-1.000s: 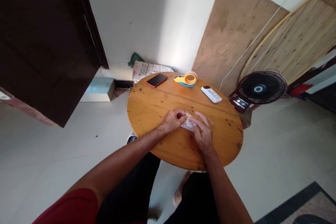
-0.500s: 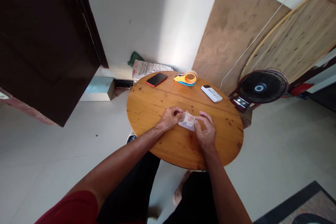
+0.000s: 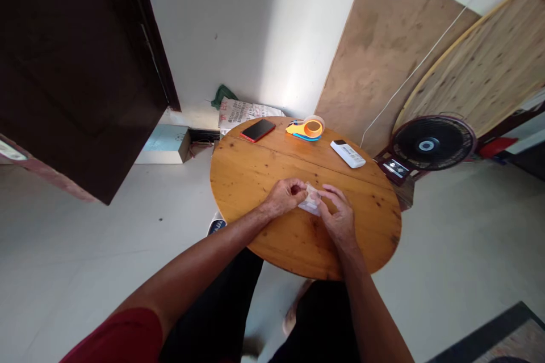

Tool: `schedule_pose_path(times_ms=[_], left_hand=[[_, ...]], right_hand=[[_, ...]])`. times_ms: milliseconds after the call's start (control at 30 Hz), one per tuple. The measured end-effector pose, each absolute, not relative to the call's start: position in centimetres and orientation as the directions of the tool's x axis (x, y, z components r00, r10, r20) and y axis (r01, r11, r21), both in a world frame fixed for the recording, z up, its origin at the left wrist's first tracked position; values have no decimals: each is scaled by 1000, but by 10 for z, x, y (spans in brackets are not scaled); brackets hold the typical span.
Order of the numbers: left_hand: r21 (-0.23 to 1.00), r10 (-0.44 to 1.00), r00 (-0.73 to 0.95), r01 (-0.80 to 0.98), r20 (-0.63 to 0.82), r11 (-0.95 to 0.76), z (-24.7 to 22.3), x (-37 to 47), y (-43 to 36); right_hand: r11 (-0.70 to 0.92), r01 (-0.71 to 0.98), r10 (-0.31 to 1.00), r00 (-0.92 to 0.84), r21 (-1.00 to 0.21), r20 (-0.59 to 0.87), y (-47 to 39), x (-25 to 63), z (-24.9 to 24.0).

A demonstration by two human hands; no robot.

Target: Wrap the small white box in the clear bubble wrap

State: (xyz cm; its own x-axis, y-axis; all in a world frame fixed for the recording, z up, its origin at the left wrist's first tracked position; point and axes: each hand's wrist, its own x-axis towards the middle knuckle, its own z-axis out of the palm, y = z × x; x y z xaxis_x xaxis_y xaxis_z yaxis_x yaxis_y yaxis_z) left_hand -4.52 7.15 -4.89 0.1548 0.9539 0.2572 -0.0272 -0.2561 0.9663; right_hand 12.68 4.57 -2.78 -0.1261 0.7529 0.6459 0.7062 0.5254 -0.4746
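Note:
A small, see-through whitish plastic packet (image 3: 310, 206) with a faint reddish patch lies near the middle of the round wooden table (image 3: 251, 170). My left hand (image 3: 283, 198) pinches its upper left edge between thumb and forefinger. From the other side, my right hand (image 3: 339, 218) grips the packet's right edge with thumb and index finger, its other fingers loosely bent. The fingertips cover part of the packet, so its exact shape is hard to make out.
Toward the table's far side lie a red-edged phone (image 3: 258, 130), an orange and blue tape dispenser (image 3: 307, 129) and a white device (image 3: 348, 153) with a dark panel. A black fan (image 3: 430, 144) stands to the right. A printed sack (image 3: 244, 113) sits behind the table.
My left fingers have come inward over the packet, closer to my right fingers, covering more of it. The whole view has shifted slightly.

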Motion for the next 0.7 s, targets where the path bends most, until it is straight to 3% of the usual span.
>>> schedule_pose_path(times_ms=[133,300,400,500,700], left_hand=[[971,959,154,-12,239,-240,-50,-44,73],[958,956,131,83,263,-275,-48,-46,71],[946,953,125,138,277,-293,-48,-47,71],[938,952,121,171,282,-300,-49,-47,71],[930,948,120,191,295,-314,-52,-45,72]], right_hand=[[505,766,783,-213,-397,585,47,132,-18],[514,857,712,-403,-36,576,45,129,-4],[520,852,664,-444,55,602,46,125,-3],[515,857,671,-394,-12,628,53,124,-5],[489,820,767,-240,-299,595,78,127,-2]])
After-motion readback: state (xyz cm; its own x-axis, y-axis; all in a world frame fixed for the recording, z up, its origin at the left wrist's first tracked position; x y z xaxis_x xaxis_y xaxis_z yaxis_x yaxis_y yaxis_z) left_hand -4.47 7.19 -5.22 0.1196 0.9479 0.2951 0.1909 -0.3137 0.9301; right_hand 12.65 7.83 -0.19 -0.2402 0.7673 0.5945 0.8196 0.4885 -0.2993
